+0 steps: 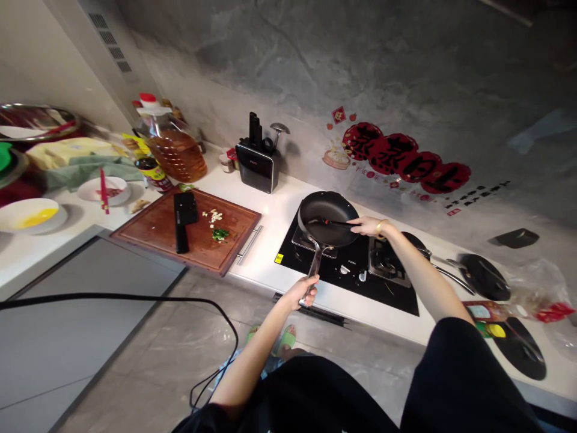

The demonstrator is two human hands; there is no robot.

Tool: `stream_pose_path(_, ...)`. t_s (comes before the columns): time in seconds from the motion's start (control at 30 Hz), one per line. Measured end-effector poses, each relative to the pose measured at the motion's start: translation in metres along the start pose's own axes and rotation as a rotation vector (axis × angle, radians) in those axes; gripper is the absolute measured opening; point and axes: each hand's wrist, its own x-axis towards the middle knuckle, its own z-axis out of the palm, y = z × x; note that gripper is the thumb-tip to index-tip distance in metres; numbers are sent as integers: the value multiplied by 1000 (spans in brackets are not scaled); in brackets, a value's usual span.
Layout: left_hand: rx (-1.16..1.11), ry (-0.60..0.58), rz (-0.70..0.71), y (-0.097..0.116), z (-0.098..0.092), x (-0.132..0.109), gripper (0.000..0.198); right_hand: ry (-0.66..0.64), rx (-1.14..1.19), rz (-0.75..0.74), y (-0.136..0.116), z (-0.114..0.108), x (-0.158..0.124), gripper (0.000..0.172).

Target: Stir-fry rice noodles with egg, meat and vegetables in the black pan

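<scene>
A black frying pan (328,204) sits tilted over the left burner of the gas hob (311,264). My left hand (302,293) is closed around its metal handle. Over the pan, my right hand (368,226) grips a slim black utensil (340,224) with a small red part near its far end. That end reaches into the pan, and its dark head is hard to make out against the dark surface. Nothing that I can make out lies in the pan.
Left of the hob, a wooden cutting board (220,207) bears a black cleaver (181,225), chopped garlic and chopped greens. Beyond are an oil jug (174,147), a knife block (256,165) and a bowl of beaten egg (38,218). Another pan (412,242) occupies the right burner.
</scene>
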Motion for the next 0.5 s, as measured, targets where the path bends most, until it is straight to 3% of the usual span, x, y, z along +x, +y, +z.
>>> stream_pose_path(0.1, 2, 13, -4, 1, 1, 0, 36, 189, -47, 65, -25, 28, 18, 56)
stream_pose_path(0.2, -2, -2, 2, 0, 0, 1, 36, 191, -37, 65, -29, 37, 19, 57)
stream_pose_path(0.4, -1, 7, 17, -1, 0, 0, 36, -161, -33, 108, 7, -16, -21, 57)
stream_pose_path(0.5, -1, 7, 21, -2, -1, 1, 36, -183, -91, 218, 11, -37, -37, 53)
